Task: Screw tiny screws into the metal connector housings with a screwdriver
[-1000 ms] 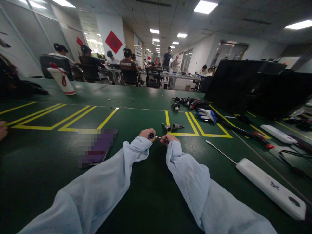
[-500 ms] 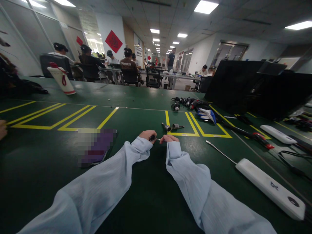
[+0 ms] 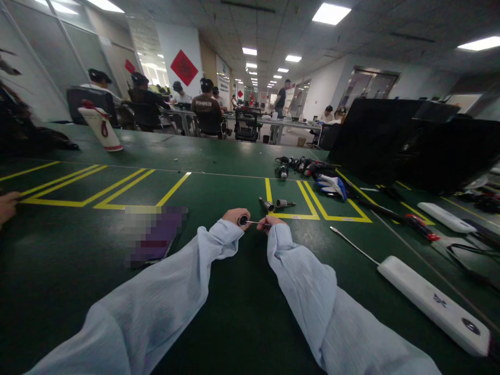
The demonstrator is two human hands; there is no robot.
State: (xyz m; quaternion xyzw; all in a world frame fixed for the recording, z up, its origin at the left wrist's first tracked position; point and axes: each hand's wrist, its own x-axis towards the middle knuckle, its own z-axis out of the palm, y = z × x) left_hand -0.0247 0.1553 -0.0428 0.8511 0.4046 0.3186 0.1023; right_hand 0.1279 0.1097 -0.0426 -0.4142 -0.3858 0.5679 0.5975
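Note:
My left hand [image 3: 234,216] is closed round a small round metal socket [image 3: 242,221], its open end facing me. My right hand [image 3: 270,223] pinches a thin metal rod [image 3: 255,223] whose tip points into the socket. Both hands hover low over the green table [image 3: 219,192], sleeves in pale blue. Two more metal sockets [image 3: 267,203] [image 3: 283,202] lie just beyond my hands by a yellow line.
A white power strip [image 3: 433,304] with a long thin rod lies right. A red-handled screwdriver [image 3: 420,228], blue-white gloves [image 3: 331,185] and drill parts [image 3: 291,165] lie further back. Black cases [image 3: 390,138] stand right. A purple blurred item [image 3: 156,234] lies left. Another person's hand [image 3: 7,205] rests at the left edge.
My hands came together half a second ago, then parted slightly; the rod shows between them again. The other person's hand at the left edge reached a little further in.

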